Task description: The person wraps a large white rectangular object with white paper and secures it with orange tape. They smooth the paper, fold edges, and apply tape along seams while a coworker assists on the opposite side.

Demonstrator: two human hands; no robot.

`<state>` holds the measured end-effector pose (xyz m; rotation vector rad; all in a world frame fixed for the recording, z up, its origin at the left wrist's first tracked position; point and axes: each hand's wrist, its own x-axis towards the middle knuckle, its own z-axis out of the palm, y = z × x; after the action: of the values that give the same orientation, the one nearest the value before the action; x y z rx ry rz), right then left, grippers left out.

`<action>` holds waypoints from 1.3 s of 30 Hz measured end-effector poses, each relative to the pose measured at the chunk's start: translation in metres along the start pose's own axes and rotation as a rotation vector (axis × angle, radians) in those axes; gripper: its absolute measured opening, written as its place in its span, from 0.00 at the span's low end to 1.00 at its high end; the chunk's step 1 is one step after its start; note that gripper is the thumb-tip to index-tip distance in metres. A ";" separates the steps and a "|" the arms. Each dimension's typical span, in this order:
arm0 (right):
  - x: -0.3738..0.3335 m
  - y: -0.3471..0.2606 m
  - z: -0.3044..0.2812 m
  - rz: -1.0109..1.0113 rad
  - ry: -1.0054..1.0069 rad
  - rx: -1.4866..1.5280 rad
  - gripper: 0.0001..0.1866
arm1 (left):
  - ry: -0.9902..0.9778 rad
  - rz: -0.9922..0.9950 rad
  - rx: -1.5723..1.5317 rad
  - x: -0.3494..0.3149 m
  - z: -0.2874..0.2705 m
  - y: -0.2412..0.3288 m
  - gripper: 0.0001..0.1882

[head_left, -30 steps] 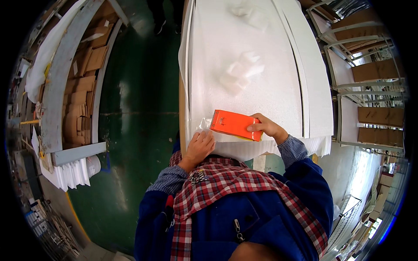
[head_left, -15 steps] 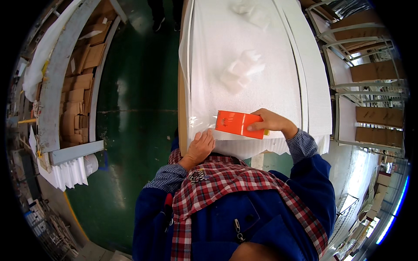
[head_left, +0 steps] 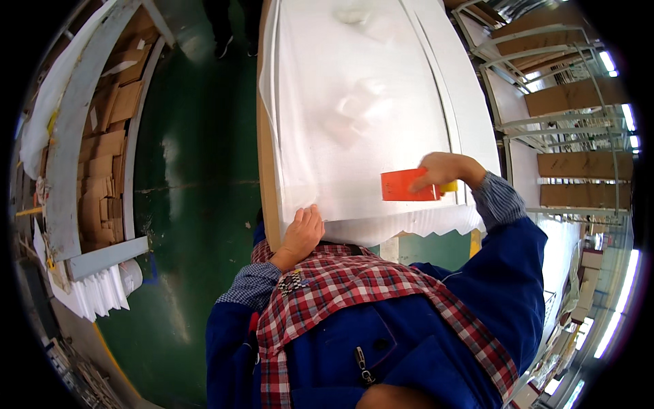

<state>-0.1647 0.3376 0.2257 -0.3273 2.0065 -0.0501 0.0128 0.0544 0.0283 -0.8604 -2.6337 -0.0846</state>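
Observation:
White foam sheet covers a long, flat panel in front of me, and its loose near edge hangs over the end. My right hand grips an orange tape dispenser with a yellow part by the palm, held above the sheet near its right side. My left hand lies on the sheet's near left corner, fingers down against the foam and thumb mostly hidden. Any tape between the hand and the dispenser is too clear to make out. Crumpled white foam shows blurred farther up.
A brown board edge runs along the panel's left side. Left of the green floor, a rack holds flattened cardboard. Shelving with cardboard boxes stands at right. Another person's shoes show at the far end.
My right hand has moved right with the tape dispenser, away from my left hand. The left hand stays at the corner. The whole view has shifted slightly.

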 end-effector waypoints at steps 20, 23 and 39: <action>0.058 -0.144 -0.014 0.266 -0.301 -0.381 0.14 | -0.141 -0.019 -0.646 0.026 0.000 -0.022 0.27; 0.050 -0.165 -0.012 0.168 -0.297 -0.635 0.16 | -0.135 -0.019 -0.677 0.026 -0.002 -0.024 0.28; 0.026 0.018 0.055 0.442 0.843 -0.169 0.24 | -0.257 -0.085 -0.548 0.044 -0.016 0.012 0.37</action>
<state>-0.1298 0.3540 0.1750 0.0672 2.8854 0.3101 -0.0078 0.0855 0.0587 -0.9759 -2.9352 -0.7978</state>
